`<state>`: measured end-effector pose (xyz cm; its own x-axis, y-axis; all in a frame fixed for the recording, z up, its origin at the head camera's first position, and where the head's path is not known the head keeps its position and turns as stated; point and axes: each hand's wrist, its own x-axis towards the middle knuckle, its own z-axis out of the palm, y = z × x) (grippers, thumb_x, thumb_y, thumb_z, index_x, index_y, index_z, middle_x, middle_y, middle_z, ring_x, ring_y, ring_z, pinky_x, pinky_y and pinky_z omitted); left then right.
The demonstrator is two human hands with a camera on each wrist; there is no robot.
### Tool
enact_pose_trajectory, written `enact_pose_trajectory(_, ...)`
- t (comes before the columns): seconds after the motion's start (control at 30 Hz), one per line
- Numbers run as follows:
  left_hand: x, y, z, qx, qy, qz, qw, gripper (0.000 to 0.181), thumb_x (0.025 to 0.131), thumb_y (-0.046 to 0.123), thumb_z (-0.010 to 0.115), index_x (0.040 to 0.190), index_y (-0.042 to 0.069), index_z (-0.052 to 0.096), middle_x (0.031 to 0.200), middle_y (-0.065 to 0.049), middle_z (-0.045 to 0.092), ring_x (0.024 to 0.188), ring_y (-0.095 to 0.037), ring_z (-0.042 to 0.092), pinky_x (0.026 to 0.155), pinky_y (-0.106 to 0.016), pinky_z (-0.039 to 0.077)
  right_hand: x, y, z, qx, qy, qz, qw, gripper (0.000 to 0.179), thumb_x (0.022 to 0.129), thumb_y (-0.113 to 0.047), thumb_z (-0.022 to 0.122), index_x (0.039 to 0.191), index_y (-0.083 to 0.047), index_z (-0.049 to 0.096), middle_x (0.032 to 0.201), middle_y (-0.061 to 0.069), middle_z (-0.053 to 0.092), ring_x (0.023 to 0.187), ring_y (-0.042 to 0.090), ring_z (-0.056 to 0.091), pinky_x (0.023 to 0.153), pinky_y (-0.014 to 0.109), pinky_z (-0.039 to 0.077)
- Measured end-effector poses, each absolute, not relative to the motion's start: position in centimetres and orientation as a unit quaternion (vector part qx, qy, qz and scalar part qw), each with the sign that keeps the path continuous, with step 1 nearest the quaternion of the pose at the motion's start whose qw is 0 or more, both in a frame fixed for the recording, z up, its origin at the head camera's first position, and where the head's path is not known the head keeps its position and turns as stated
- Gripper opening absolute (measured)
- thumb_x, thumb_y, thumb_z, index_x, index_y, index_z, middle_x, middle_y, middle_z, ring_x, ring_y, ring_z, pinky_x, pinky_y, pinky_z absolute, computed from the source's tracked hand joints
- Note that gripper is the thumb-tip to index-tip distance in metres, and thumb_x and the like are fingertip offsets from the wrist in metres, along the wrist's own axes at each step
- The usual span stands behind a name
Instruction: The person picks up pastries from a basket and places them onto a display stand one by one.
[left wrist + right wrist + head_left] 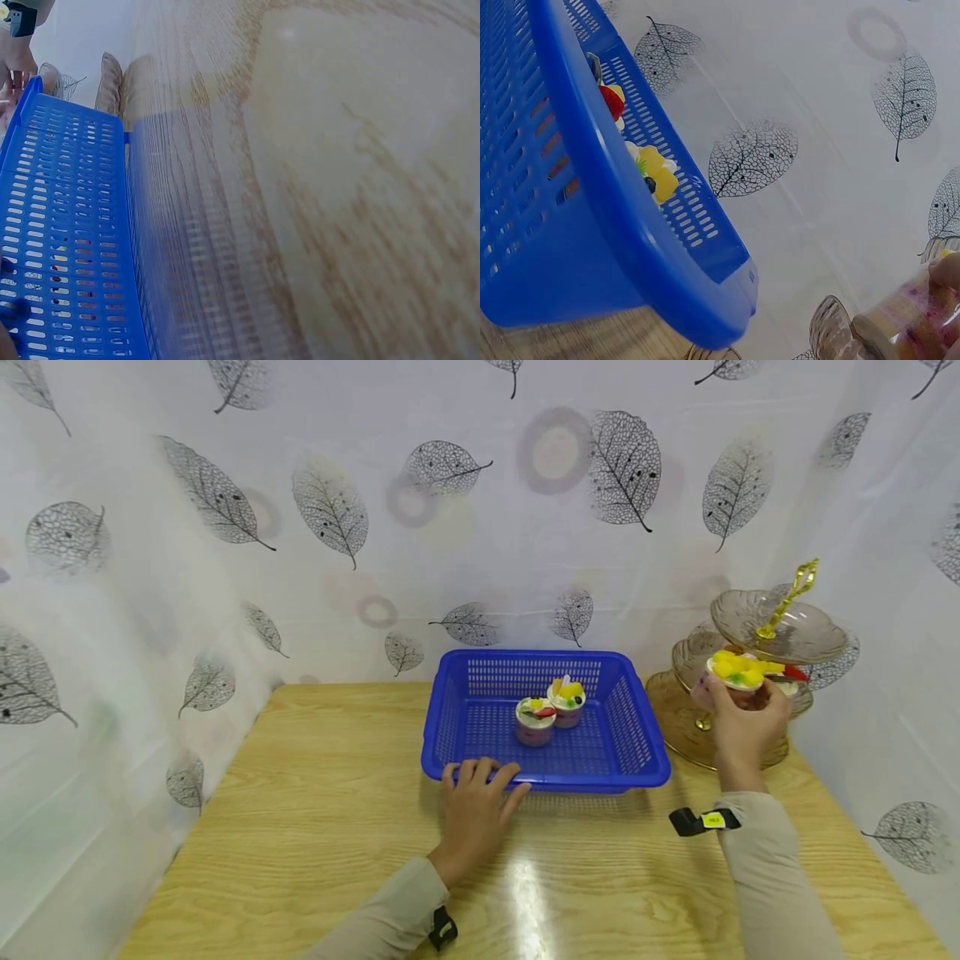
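My right hand grips a clear dessert cup with pink layers and yellow fruit on top, at the middle tier of a tiered stand. In the right wrist view this cup shows between thumb and fingers. Behind it, red and yellow fruit shows on the stand, mostly hidden by the hand. My left hand holds the front rim of a blue plastic basket, fingers bent over the edge. Inside stand two dessert cups side by side, one with a strawberry slice, one with yellow fruit.
The stand has smoky glass plates and a gold handle, just right of the basket. A wooden table lies under everything. White leaf-print sheeting hangs behind and at both sides.
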<state>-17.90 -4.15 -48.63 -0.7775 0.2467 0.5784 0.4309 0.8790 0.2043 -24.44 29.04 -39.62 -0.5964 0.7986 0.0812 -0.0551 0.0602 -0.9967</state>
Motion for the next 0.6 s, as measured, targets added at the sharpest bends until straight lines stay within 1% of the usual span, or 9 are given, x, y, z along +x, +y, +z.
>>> enact_pose_trajectory(0.13, -17.92, -4.12, -48.66, -0.185, -0.925, -0.167, 0.287, 0.035, 0.094, 0.054, 0.05, 0.11, 0.029, 0.069, 0.102, 0.005, 0.061, 0.097, -0.019, 0.052, 0.093, -0.05, 0.031, -24.31, 29.29, -39.72, -0.3, -0.648, 0.607, 0.348, 0.071, 0.072, -0.034, 0.084, 0.133, -0.016, 0.05, 0.114, -0.009, 0.045, 0.095, 0.002, 0.047, 0.083, 0.018, 0.041)
enact_pose_trajectory(0.2, -17.93, -4.15, -48.63, -0.184, -0.924, -0.164, 0.293, 0.035, 0.094, 0.054, 0.05, 0.11, 0.029, 0.069, 0.102, 0.005, 0.061, 0.097, -0.019, 0.052, 0.093, -0.05, 0.031, -24.35, 29.19, -39.73, -0.295, -0.656, 0.601, 0.348, 0.071, 0.073, -0.034, 0.083, 0.133, -0.016, 0.05, 0.117, -0.009, 0.043, 0.095, 0.002, 0.047, 0.084, 0.018, 0.041)
enact_pose_trajectory(0.3, -17.92, -4.19, -48.61, -0.183, -0.923, -0.158, 0.3, 0.036, 0.094, 0.055, 0.048, 0.11, 0.03, 0.068, 0.102, 0.005, 0.061, 0.097, -0.019, 0.052, 0.093, -0.05, 0.031, -24.46, 28.94, -39.77, -0.289, -0.672, 0.59, 0.343, 0.072, 0.075, -0.036, 0.081, 0.135, -0.016, 0.048, 0.125, -0.006, 0.041, 0.1, 0.003, 0.047, 0.088, 0.019, 0.042)
enact_pose_trajectory(0.37, -17.92, -4.17, -48.58, -0.185, -0.922, -0.156, 0.302, 0.036, 0.095, 0.055, 0.048, 0.11, 0.03, 0.068, 0.102, 0.005, 0.061, 0.096, -0.019, 0.053, 0.093, -0.051, 0.032, -24.6, 28.78, -39.78, -0.287, -0.676, 0.587, 0.34, 0.073, 0.076, -0.037, 0.079, 0.137, -0.016, 0.045, 0.131, -0.003, 0.038, 0.108, 0.005, 0.046, 0.092, 0.02, 0.042)
enact_pose_trajectory(0.43, -17.92, -4.15, -48.56, -0.187, -0.922, -0.155, 0.302, 0.036, 0.095, 0.055, 0.047, 0.11, 0.03, 0.068, 0.102, 0.004, 0.062, 0.097, -0.019, 0.053, 0.093, -0.051, 0.032, -24.74, 28.66, -39.84, -0.296, -0.689, 0.567, 0.341, 0.076, 0.076, -0.041, 0.078, 0.139, -0.016, 0.044, 0.135, 0.0, 0.037, 0.114, 0.008, 0.045, 0.095, 0.02, 0.041)
enact_pose_trajectory(0.53, -17.9, -4.13, -48.54, -0.188, -0.923, -0.156, 0.297, 0.037, 0.095, 0.055, 0.046, 0.11, 0.03, 0.068, 0.102, 0.004, 0.062, 0.097, -0.02, 0.053, 0.093, -0.051, 0.032, -25.01, 28.5, -39.95, -0.307, -0.706, 0.535, 0.348, 0.077, 0.076, -0.045, 0.078, 0.139, -0.015, 0.045, 0.135, 0.004, 0.04, 0.118, 0.014, 0.044, 0.097, 0.022, 0.039)
enact_pose_trajectory(0.6, -17.88, -4.15, -48.55, -0.187, -0.924, -0.157, 0.295, 0.037, 0.095, 0.055, 0.046, 0.11, 0.029, 0.068, 0.102, 0.004, 0.061, 0.097, -0.019, 0.053, 0.093, -0.051, 0.032, -25.15, 28.43, -40.03, -0.319, -0.723, 0.503, 0.351, 0.078, 0.075, -0.049, 0.077, 0.138, -0.014, 0.047, 0.132, 0.007, 0.044, 0.117, 0.017, 0.045, 0.096, 0.025, 0.038)
